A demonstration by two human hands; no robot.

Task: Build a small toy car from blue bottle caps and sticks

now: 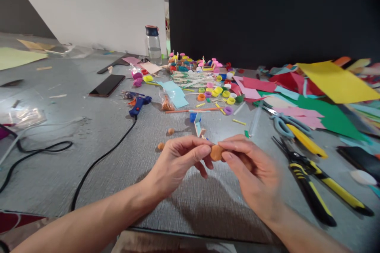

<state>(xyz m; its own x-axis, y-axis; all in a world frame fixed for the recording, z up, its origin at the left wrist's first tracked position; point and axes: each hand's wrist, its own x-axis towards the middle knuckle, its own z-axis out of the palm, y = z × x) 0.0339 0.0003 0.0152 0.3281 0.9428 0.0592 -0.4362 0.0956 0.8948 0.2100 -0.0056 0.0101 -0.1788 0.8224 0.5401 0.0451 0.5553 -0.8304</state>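
Observation:
My left hand [181,158] and my right hand [252,170] meet above the grey table [118,158], close to its near edge. Between their fingertips they pinch a small orange lump of clay [216,152]. Fingers of both hands are closed on it. Two small orange clay balls [171,131] [160,146] lie on the table just left of my left hand. A small blue and cream piece [196,120] lies just beyond my hands.
A blue glue gun [138,104] with a black cord [101,160] lies at left centre, a phone [107,85] beyond it. Scissors [283,120], yellow-handled pliers [314,184] and coloured paper sheets [335,83] are at right. Several coloured bottle caps [218,93], sticks and a water bottle [153,43] stand further back.

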